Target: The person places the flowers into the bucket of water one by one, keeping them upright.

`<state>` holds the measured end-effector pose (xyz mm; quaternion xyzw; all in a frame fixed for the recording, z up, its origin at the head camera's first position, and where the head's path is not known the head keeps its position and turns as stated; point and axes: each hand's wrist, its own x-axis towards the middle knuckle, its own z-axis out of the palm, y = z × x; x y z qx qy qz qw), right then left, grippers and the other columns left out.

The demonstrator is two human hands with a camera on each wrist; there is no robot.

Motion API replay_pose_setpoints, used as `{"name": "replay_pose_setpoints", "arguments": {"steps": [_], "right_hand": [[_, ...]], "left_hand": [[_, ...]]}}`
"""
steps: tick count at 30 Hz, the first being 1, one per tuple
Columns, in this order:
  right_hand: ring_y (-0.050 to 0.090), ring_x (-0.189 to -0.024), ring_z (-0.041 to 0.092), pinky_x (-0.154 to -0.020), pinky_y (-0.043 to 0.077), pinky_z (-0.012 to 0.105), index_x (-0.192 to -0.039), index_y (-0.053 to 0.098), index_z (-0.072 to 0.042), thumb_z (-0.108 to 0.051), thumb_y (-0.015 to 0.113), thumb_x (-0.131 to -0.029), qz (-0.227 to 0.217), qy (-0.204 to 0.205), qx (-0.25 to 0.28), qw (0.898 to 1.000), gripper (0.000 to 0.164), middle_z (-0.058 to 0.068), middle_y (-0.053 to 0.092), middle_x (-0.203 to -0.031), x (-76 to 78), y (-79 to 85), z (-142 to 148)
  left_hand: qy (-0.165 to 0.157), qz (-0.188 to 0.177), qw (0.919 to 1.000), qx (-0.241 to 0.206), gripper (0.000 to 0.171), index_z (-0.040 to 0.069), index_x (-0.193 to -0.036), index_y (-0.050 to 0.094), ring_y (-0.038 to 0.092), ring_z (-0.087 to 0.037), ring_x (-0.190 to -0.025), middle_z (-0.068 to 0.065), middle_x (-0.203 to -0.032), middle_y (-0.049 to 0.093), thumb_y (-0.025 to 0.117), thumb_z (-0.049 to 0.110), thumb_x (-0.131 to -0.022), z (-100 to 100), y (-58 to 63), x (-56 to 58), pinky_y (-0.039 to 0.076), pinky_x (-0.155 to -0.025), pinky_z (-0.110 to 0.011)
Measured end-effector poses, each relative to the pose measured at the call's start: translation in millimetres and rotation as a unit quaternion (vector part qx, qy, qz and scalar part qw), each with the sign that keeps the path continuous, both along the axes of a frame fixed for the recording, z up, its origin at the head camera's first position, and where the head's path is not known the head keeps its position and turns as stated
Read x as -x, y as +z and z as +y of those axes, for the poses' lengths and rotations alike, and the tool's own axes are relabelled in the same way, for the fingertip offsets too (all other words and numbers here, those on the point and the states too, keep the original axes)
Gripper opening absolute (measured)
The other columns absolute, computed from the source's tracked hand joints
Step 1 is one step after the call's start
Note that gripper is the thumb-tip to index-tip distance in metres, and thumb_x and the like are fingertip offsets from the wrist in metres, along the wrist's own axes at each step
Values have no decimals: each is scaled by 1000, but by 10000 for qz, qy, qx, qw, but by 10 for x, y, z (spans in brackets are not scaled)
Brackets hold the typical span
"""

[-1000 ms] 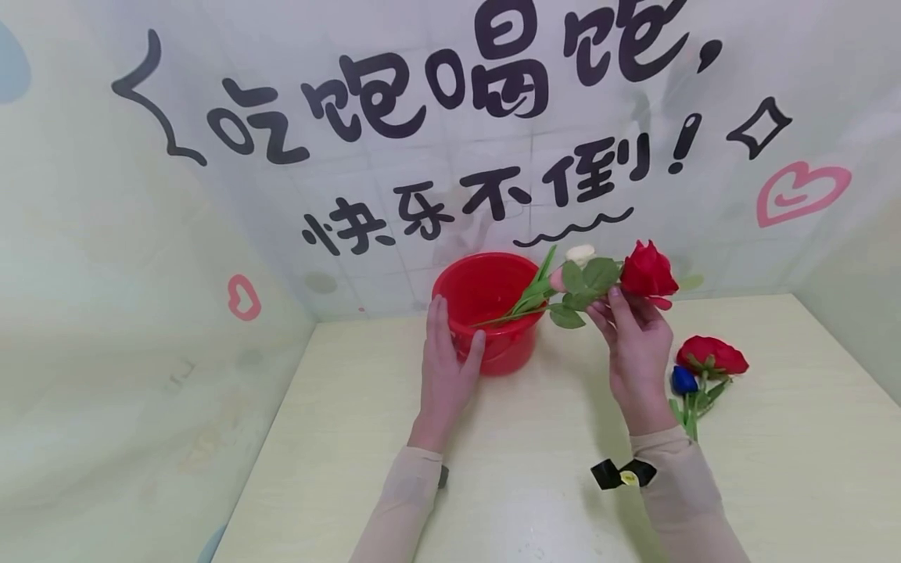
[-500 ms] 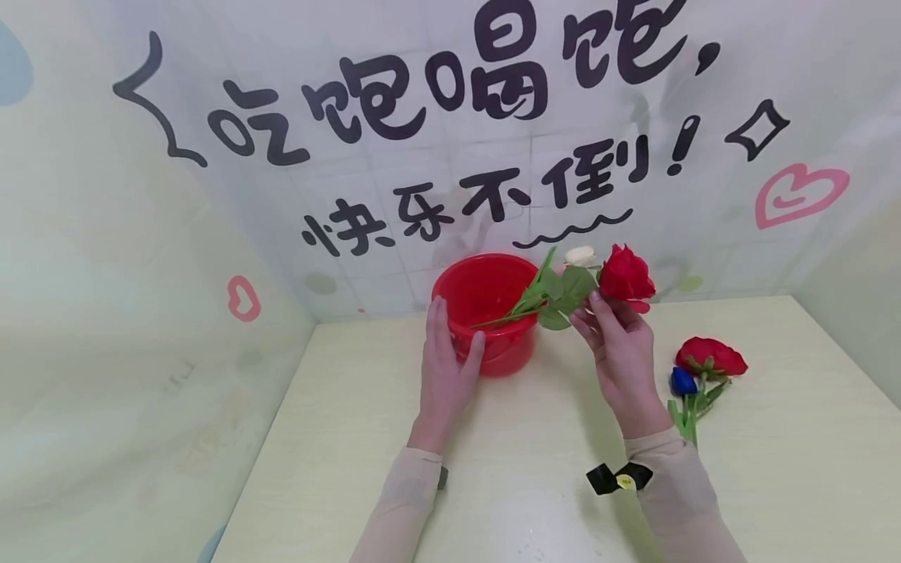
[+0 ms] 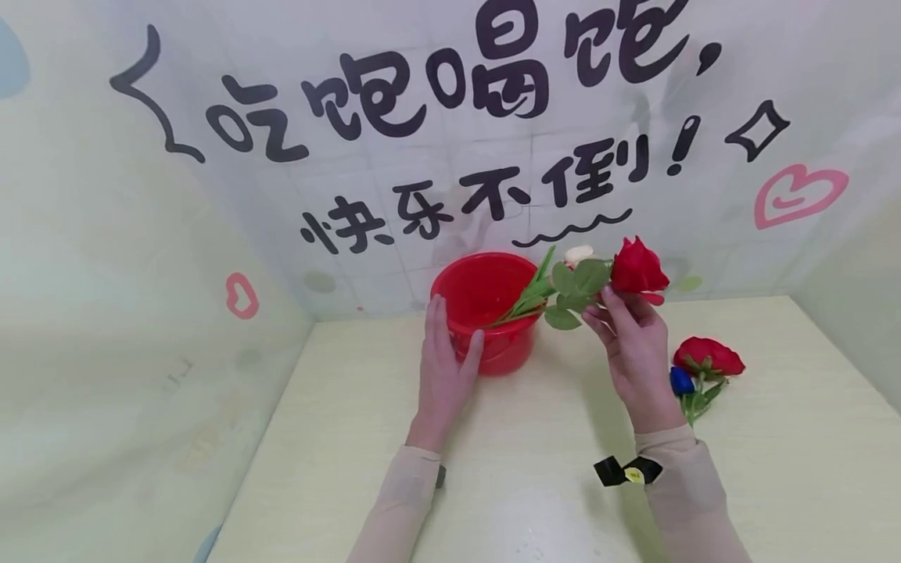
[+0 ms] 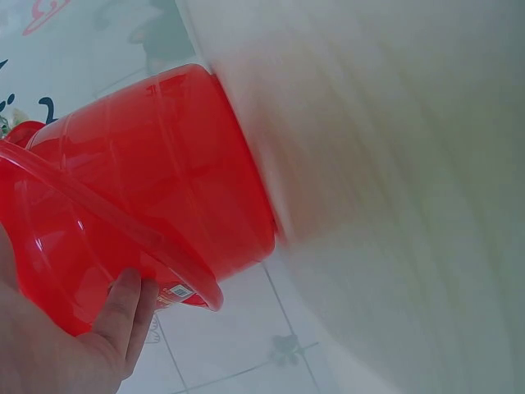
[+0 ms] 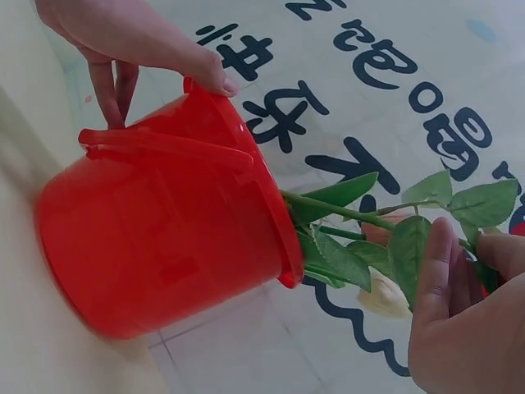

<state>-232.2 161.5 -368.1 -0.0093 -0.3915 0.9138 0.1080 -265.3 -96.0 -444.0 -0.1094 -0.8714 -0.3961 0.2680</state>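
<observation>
Wall behind rose, now farther right in right hand's grip, left hand loose against bucket

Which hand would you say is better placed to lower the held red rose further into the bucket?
Likely the right hand: it holds the red rose, whose stem enters the red bucket, while the left hand touches the bucket's side.

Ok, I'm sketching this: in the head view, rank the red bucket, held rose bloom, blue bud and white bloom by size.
1. Red bucket
2. Held rose bloom
3. Blue bud and white bloom: too alike to rank
</observation>
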Motion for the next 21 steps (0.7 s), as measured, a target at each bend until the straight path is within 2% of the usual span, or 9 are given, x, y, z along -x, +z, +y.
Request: {"name": "replay_pose_setpoints", "arguments": {"steps": [3, 8, 12, 21], "right_hand": [[68, -79, 18, -79, 57, 29, -125, 54, -2, -16, 74, -88, 46, -28, -96, 9999, 44, 11, 65, -102, 6, -5, -18], [68, -78, 18, -78, 58, 29, -125, 54, -3, -19, 74, -89, 17, 20, -591, 9982, 45, 9, 63, -102, 11, -25, -100], [68, -81, 18, -80, 57, 29, -130, 52, -7, -22, 73, -90, -35, 61, -878, 9961, 48, 9, 62, -110, 7, -49, -137], [66, -84, 19, -80, 58, 30, -133, 52, -10, -22, 71, -91, 23, 107, -1163, 9932, 48, 8, 62, -115, 7, -99, -166]], "left_hand": [[72, -57, 10000, 33, 95, 23, -159, 13, 28, -12, -141, 9, -161, 18, 69, 50, -88, -8, 2, 1, 54, -90, -41], [65, -113, 9999, 20, 95, 24, -159, 12, 26, -13, -142, 10, -162, 16, 68, 51, -88, -4, -30, 14, 54, -91, -41], [105, -131, 9999, -19, 95, 24, -159, 12, 27, -12, -141, 11, -161, 17, 68, 51, -87, -3, -44, 10, 54, -90, -41], [-7, -47, 10000, -25, 95, 24, -159, 13, 27, -13, -141, 8, -161, 18, 69, 51, -87, 5, -22, 18, 54, -90, -40]]}}
